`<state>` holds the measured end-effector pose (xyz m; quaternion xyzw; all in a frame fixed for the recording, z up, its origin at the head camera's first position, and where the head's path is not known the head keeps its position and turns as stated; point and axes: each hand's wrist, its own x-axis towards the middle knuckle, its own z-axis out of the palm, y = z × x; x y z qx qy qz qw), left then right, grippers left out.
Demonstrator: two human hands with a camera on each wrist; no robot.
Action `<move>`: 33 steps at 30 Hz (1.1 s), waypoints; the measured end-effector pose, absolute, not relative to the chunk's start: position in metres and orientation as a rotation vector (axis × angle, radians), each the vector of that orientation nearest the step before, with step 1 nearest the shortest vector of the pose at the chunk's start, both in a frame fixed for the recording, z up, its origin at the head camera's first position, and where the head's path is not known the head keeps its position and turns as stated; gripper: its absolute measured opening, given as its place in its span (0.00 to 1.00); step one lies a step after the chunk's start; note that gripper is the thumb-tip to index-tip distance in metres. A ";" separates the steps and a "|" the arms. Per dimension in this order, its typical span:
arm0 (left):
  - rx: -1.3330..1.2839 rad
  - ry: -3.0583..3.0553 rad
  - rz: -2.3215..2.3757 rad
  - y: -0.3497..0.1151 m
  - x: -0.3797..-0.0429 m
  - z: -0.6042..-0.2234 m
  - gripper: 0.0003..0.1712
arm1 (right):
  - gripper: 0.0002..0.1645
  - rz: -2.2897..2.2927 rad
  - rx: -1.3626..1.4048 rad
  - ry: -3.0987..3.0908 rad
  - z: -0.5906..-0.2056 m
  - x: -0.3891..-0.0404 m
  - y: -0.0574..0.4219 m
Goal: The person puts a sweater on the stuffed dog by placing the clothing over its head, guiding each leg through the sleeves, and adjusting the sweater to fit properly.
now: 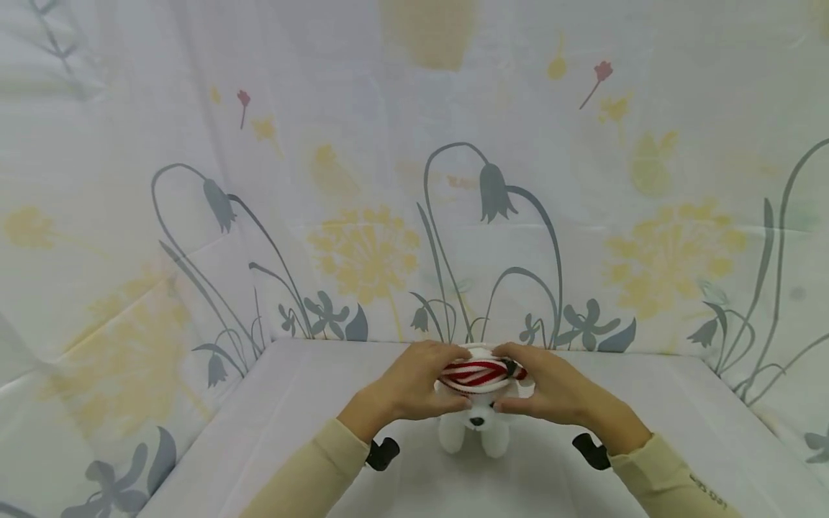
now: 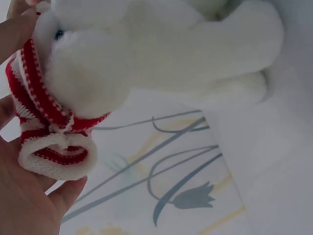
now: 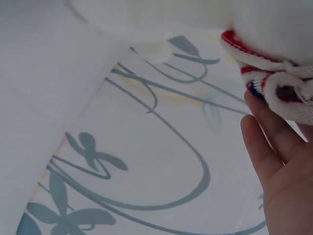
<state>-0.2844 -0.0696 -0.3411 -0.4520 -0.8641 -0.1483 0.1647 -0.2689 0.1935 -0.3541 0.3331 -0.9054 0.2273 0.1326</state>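
Note:
A white plush dog (image 1: 451, 435) stands upright on the white surface, facing me. Around the top of its head is a small red-and-white striped knitted sweater (image 1: 476, 374), with a short sleeve showing a thick white cuff in the left wrist view. My left hand (image 1: 417, 385) grips the sweater on one side of the head, thumb toward the dog's face. On the other side my right hand (image 1: 553, 385) holds the sweater the same way. In the right wrist view its fingertips (image 3: 252, 125) lie at another white cuff (image 3: 288, 105). The dog's ears are hidden.
A white-covered table (image 1: 259, 432) lies under the dog. Behind it and at the sides hangs a pale curtain (image 1: 363, 144) printed with grey and yellow flowers. Black wrist-worn pieces (image 1: 383, 454) show below both forearms.

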 end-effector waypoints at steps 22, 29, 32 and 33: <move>-1.218 -2.430 -0.834 -0.067 -0.282 -0.391 0.51 | 0.56 0.723 0.994 -2.306 -0.411 -0.276 0.194; -1.232 -2.409 -1.066 -0.065 -0.276 -0.387 0.49 | 0.55 0.904 1.087 -2.191 -0.405 -0.271 0.193; -1.235 -2.375 -1.101 -0.065 -0.273 -0.383 0.49 | 0.55 0.930 1.122 -2.107 -0.399 -0.267 0.192; -1.229 -2.361 -1.089 -0.065 -0.272 -0.381 0.48 | 0.55 0.925 1.133 -2.088 -0.397 -0.265 0.192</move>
